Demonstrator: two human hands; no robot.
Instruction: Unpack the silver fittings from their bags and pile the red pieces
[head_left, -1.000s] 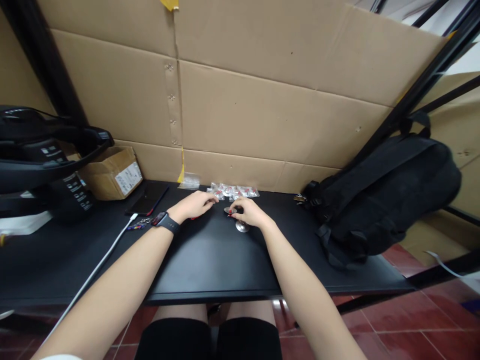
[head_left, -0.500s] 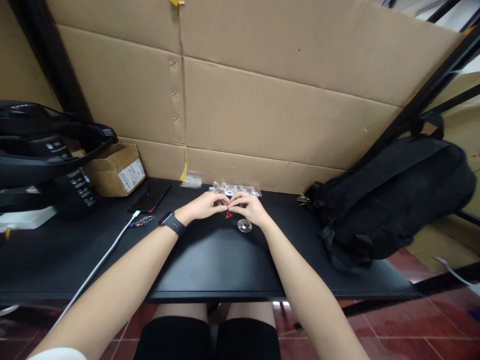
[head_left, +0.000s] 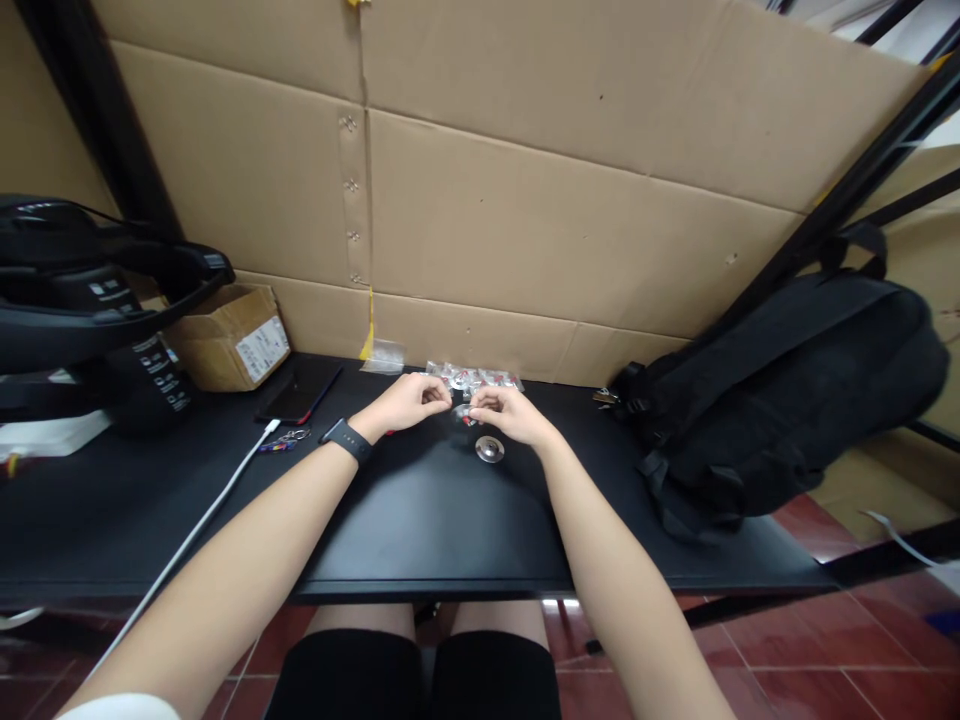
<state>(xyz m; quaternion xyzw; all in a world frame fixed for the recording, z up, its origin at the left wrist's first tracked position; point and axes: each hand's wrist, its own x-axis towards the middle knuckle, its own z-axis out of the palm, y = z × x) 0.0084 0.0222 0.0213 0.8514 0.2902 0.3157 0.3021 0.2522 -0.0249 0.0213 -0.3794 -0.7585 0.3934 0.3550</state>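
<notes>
Cardboard wall (head_left: 562, 200) backed the black desk (head_left: 420, 520); backpack (head_left: 787, 400) leaned at the right, out of the way. L hand (head_left: 409, 402) & R hand (head_left: 514, 415) met mid-desk, near the small bags (head_left: 474, 378), prob. for easy reach. Metal disc (head_left: 489, 450) lay just beside R hand. R hand pinched a small part (head_left: 466, 416) w/ a red bit; L hand curled, grip unclear.
</notes>
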